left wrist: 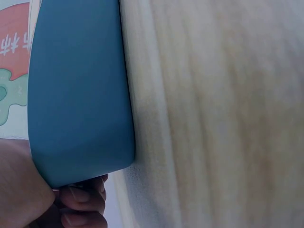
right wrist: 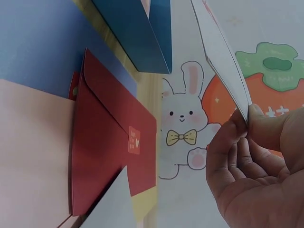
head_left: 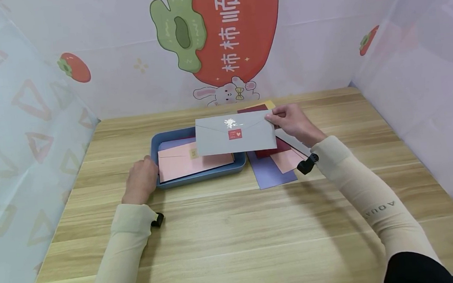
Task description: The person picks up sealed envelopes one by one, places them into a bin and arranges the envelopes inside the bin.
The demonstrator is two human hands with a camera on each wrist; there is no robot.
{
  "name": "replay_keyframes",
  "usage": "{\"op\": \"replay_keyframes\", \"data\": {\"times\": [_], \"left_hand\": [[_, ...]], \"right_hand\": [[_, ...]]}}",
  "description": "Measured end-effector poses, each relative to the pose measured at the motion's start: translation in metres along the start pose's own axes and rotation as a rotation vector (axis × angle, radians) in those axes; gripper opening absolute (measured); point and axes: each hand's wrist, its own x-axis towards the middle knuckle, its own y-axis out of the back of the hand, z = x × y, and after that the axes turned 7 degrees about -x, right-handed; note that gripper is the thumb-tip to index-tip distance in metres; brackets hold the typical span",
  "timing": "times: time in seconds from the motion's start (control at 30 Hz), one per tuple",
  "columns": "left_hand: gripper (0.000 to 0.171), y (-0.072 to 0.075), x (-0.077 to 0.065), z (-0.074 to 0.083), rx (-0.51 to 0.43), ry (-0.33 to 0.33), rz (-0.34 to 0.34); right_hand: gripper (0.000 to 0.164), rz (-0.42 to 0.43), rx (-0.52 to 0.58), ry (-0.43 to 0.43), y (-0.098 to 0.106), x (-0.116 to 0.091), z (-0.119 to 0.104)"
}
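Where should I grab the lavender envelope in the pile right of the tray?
I'd pinch the lavender envelope by its near edge, coming from the person's side: that end sticks out bare from under the dark red envelope and the pink envelope. It looks thin and flat, so that edge may need raising first. The right hand, holding the pale gray envelope, would need freeing.

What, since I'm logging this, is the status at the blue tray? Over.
Left hand holding blue tray. Right hand pinching pale envelope, raised partly above tray. Pink envelope inside, perhaps in the way.
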Motion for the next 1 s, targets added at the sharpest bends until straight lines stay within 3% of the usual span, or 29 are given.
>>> {"op": "replay_keyframes", "data": {"times": [0.2, 0.6, 1.0], "left_hand": [[0.029, 0.000, 0.000, 0.000, 0.004, -0.003, 0.007], [0.030, 0.000, 0.000, 0.000, -0.004, 0.006, 0.012], [0.028, 0.000, 0.000, 0.001, 0.002, 0.017, -0.002]], "right_hand": [[0.033, 0.002, -0.057, 0.022, -0.008, 0.004, -0.005], [0.030, -0.004, -0.029, 0.029, -0.028, 0.013, -0.020], [0.025, -0.005, -0.074, 0.070, -0.048, 0.022, -0.031]]}}
